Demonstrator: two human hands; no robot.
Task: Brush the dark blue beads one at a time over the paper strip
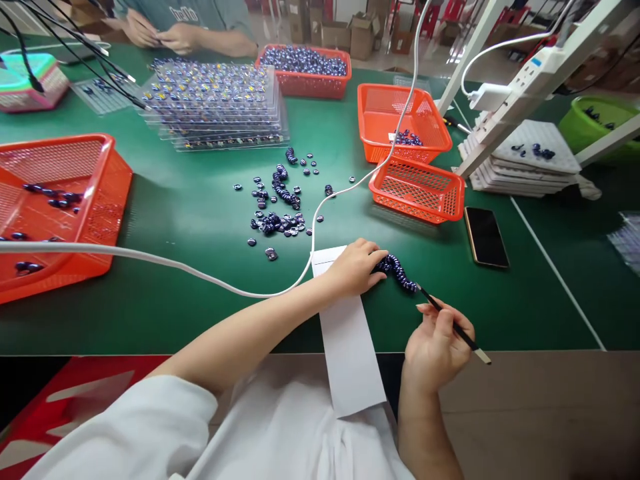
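A curved row of shiny dark blue bead-like pieces (400,272) lies on the green table, close-packed one against the other. At its left end my left hand (356,268) is closed, thumb and fingers pinching the pieces, some hidden beneath the fingers. My right hand (440,340) grips slim black tweezers (453,323), whose tip meets the row's right end. Under my left wrist lies a white paper strip (350,347), hanging over the table edge toward my lap. Beyond the left hand, loose dark blue pieces (273,223) are scattered, with another curved row (283,183) among them.
A white cable (240,291) crosses the table beside my left forearm. Orange baskets stand at left (95,213) and right (417,190), near a phone (486,237). Stacked clear trays (225,113) and a full red basket (313,87) are farther back. Across sits another person (185,33).
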